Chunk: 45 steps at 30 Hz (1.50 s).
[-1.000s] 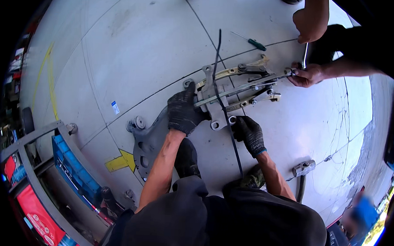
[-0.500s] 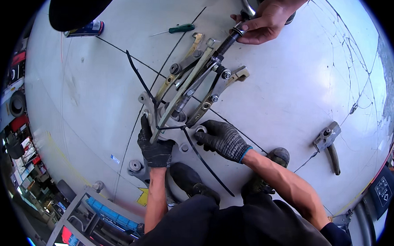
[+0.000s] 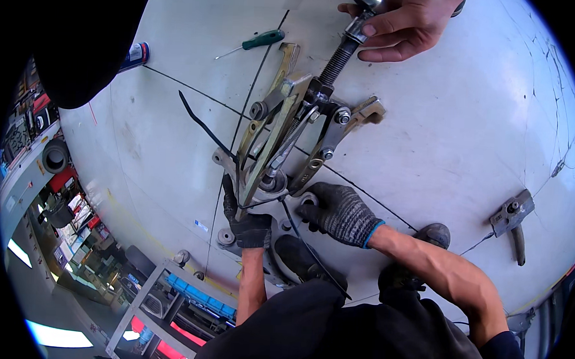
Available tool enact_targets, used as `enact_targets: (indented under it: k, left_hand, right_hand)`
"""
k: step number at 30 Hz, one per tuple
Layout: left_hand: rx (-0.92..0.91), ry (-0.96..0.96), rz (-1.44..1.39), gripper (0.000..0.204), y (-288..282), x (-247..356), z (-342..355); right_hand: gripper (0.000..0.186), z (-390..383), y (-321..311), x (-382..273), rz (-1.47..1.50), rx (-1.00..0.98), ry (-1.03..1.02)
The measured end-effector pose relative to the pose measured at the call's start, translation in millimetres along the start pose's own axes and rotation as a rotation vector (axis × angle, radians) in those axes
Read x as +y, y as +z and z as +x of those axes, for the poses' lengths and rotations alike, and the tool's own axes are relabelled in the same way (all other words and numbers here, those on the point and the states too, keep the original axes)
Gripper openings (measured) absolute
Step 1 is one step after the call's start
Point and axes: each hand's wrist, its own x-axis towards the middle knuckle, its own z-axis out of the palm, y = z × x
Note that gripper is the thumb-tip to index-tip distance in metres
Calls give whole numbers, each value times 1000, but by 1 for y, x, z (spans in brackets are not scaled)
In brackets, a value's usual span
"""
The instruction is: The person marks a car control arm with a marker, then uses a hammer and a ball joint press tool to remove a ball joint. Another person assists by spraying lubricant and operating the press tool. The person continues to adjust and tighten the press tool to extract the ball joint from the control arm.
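A large metal jaw puller (image 3: 289, 138) with a long threaded screw lies over a grey hub part (image 3: 269, 233) on the concrete floor. My left hand (image 3: 247, 219), in a dark glove, grips one puller leg and the hub's edge at the lower left. Wearing a grey knit glove, my right hand (image 3: 337, 212) clasps the other leg's lower end. Another person's bare hand (image 3: 397, 24) holds a ratchet (image 3: 366, 3) on the top of the screw. A thin black cable (image 3: 206, 128) runs across the puller.
A green-handled screwdriver (image 3: 258, 41) and a spray can (image 3: 134, 56) lie on the floor at the upper left. A small metal bracket tool (image 3: 513, 218) rests at the right. A tool cart (image 3: 173, 296) with blue trays stands at the lower left. My shoe (image 3: 300, 257) is beside the hub.
The view has turned and drawn closer to the puller. Both my hands stay on the puller legs at the hub. The other person's hand remains on the ratchet at the screw's top.
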Motion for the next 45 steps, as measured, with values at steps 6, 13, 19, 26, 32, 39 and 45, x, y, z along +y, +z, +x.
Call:
enact_targets:
  k: [6, 13, 19, 26, 32, 39, 45]
  left_hand:
    - [-48, 251, 693, 102, 4, 19, 2]
    - [159, -21, 871, 138, -139, -26, -59]
    - [733, 281, 931, 68, -133, -39, -110]
    - [493, -381, 566, 49, -207, -91, -146]
    - [269, -289, 564, 64, -183, -61, -107]
    - [442, -716, 328, 57, -199, -76, -132]
    - [525, -728, 175, 50, -175, -82, -156]
  right_hand:
    - [37, 3, 3, 1, -4, 7, -6]
    - [49, -18, 24, 10, -461, 374, -302]
    - [60, -46, 32, -1, -1089, 424, -713]
    - [24, 21, 74, 1, -1253, 262, -1373]
    - [24, 54, 72, 22, -1294, 241, -1406]
    - [28, 46, 77, 20, -1144, 140, -1216]
    - [31, 41, 69, 25, -1149, 149, -1172]
